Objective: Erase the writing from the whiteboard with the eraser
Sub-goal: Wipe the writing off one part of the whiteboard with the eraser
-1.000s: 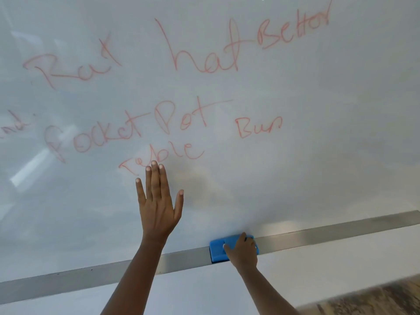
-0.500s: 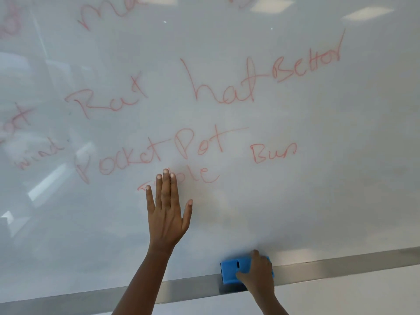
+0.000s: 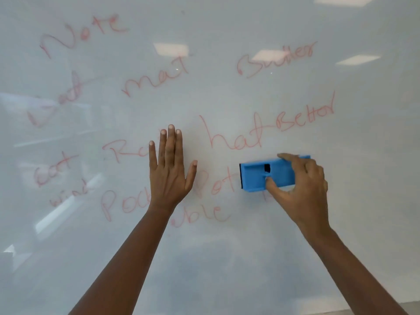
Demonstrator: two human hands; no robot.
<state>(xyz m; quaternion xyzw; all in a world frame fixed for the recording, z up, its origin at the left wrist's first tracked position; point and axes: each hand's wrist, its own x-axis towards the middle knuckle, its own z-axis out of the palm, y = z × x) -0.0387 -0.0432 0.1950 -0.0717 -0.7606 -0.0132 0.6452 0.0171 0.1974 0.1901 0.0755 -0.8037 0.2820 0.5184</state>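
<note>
A whiteboard (image 3: 352, 212) fills the view, covered with red handwritten words (image 3: 234, 135) such as "hat", "Better", "mat" and "Note". My right hand (image 3: 302, 189) holds a blue eraser (image 3: 256, 176) against the board, just below "hat" and right of "Pot". Thumb and fingers grip its right half. The eraser and hand hide the word that stood there. My left hand (image 3: 169, 169) lies flat on the board with fingers spread, covering parts of "Rat" and "Pocket".
Ceiling lights reflect on the glossy board at the top right (image 3: 356, 59). A strip of the board's lower edge (image 3: 409, 309) shows at the bottom right corner. The board below both hands carries no writing.
My right hand lifted the eraser off the metal ledge and carried it up to the writing. My left hand slid higher on the board. The view tilted upward, so the ledge left the frame.
</note>
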